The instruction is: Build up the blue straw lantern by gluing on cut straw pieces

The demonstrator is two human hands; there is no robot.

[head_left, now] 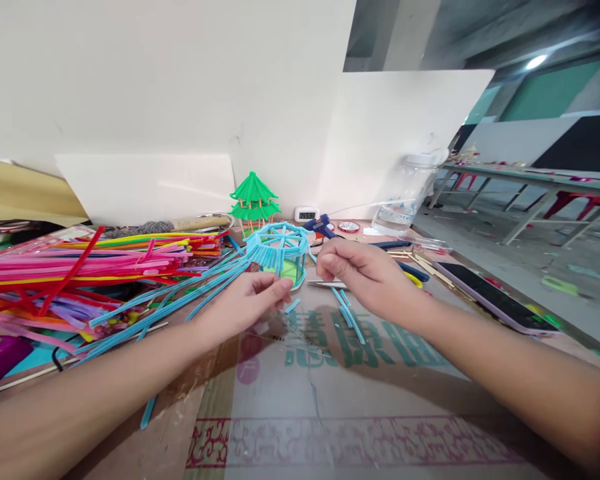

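A small round framework of light-blue pipe cleaners (283, 241) stands in the middle, with spokes on top and a green panel (291, 270) low inside. Long blue pipe cleaners (180, 293) trail from its left side. In front of it is my left hand (250, 300), thumb and forefinger pressed together; whatever lies between them is hidden. My right hand (360, 272) is closed just right of the framework, near a blue end sticking out. I cannot make out what its fingers hold. Scissor blades (325, 284) show below it, beside short cut blue pieces (349, 313).
Bundles of coloured pipe cleaners (80, 273) lie at the left. Behind the framework stand a green tiered roof model (254, 197), a white timer (306, 214) and a blue glue gun (324, 227). A clear bottle (400, 193), thin sticks (437, 270) and a phone (495, 297) are at the right.
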